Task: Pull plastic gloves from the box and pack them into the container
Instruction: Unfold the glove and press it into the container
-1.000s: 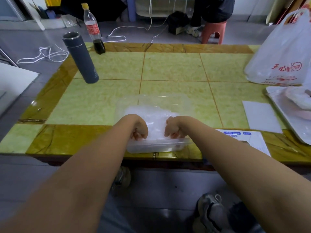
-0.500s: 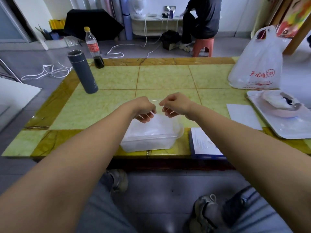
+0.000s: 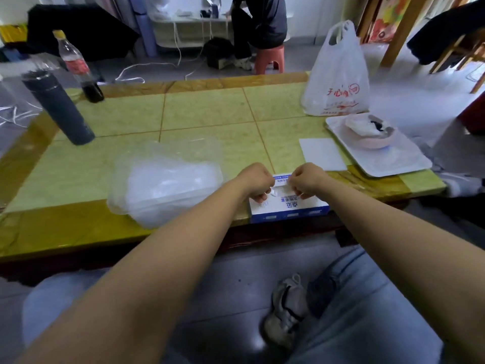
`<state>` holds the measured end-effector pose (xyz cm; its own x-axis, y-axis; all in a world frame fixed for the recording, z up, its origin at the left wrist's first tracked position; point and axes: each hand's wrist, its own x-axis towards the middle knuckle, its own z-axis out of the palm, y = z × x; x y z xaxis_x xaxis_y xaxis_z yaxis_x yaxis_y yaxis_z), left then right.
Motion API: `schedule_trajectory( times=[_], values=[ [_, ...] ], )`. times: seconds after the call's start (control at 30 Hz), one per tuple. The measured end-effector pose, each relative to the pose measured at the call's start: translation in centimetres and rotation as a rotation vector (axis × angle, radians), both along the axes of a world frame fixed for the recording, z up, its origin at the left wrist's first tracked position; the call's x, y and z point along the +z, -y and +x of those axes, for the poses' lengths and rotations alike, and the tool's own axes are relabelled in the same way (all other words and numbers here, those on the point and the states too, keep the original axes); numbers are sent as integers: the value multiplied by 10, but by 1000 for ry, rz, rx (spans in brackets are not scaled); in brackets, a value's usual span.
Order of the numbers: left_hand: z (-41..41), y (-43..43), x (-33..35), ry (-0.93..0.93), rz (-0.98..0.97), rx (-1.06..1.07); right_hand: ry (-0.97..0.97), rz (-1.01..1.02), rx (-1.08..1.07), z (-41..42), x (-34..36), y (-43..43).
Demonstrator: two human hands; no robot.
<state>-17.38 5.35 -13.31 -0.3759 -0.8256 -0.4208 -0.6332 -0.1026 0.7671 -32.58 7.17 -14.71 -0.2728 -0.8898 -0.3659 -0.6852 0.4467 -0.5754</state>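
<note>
The box (image 3: 288,209) lies at the near edge of the desk (image 3: 204,109), right of the middle; the container (image 3: 119,203) stands just beside it on the left, already holding a crumpled heap of gloves (image 3: 168,179). Both hands are held over the slot in the top of the box; the left hand (image 3: 256,179) and the right hand (image 3: 305,179) are curled, and their fingers (image 3: 259,197) are closed on a pale wisp of glove (image 3: 275,191) at the slot, though the film is so thin that little of it can be made out.

The step in hand is judged to be the drawing out of one glove; it is best done by pulling straight up and slowly, so that only a single sheet is freed and the next is left poking from the slot; the light box is likely to lift or slide off the near edge, so it should be steadied with one hand while the other pulls. Once freed, the glove should be carried left and pressed flat onto the heap, since the pile is already high and loose film is apt to spring back over the rim.
</note>
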Motion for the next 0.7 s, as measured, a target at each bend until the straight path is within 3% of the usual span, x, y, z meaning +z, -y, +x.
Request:
schedule_trajectory(
  times=[0.17, 0.3, 0.7],
  values=[
    [-7, 3, -33, 187, -9, -20, -251, 46, 63, 0, -12, -6],
    [-8, 10, -39, 205, 21, 3, -370, 68, 50, 16, -30, 2],
    [-9, 22, -45, 184, 132, 31, -405, 19, 9, 24, -37, 10]
  ],
)
